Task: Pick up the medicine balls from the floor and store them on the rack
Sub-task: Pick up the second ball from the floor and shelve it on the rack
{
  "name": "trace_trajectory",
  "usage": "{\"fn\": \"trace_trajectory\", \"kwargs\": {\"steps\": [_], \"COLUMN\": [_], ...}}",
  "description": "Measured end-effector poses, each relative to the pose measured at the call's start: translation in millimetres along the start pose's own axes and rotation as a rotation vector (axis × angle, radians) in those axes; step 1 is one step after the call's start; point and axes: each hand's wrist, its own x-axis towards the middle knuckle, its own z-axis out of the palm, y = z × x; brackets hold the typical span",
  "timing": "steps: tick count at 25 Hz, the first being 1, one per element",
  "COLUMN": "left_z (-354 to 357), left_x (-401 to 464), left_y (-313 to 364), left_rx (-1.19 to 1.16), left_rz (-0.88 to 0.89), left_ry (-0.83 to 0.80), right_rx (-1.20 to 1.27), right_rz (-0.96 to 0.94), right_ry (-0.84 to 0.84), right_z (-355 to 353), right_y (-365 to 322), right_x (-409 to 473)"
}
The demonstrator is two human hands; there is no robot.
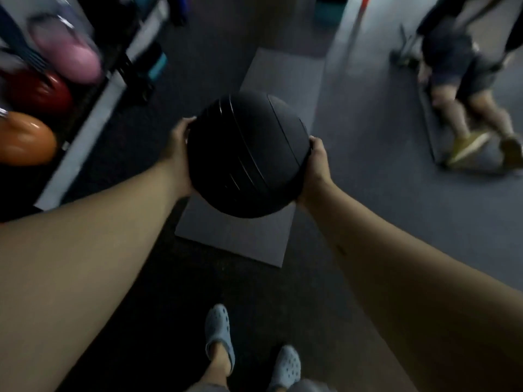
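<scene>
Medicine ball (247, 154), black, round with no long axis, its grooved seams running near-to-far: held clear of the floor above a grey mat (254, 222), left hand (177, 154) and right hand (318, 168) pressed on opposite sides. Rack (93, 89) with coloured balls (25, 138) stands far left. Carry level, palms low under the load, and seat it fully before letting go.

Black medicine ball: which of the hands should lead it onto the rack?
Left, probably. The rack stands on the left, nearer the left hand; the right hand grips the black medicine ball's far side, so it can only support.
</scene>
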Motion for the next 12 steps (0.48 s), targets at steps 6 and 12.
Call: {"fn": "trace_trajectory", "kwargs": {"steps": [6,12], "left_z": [-31,-119], "left_x": [-151,-305], "left_y": [168,264], "left_rx": [-0.226,-0.344], "left_rz": [0.466,0.835], "left_ry": [0.132,0.409], "right_rx": [0.003,0.017], "right_rz": [-0.292,-0.377], "right_ry": [-0.397,-0.831], "right_z": [155,315], "right_y": [-130,-151], "right_x": [-119,-282]}}
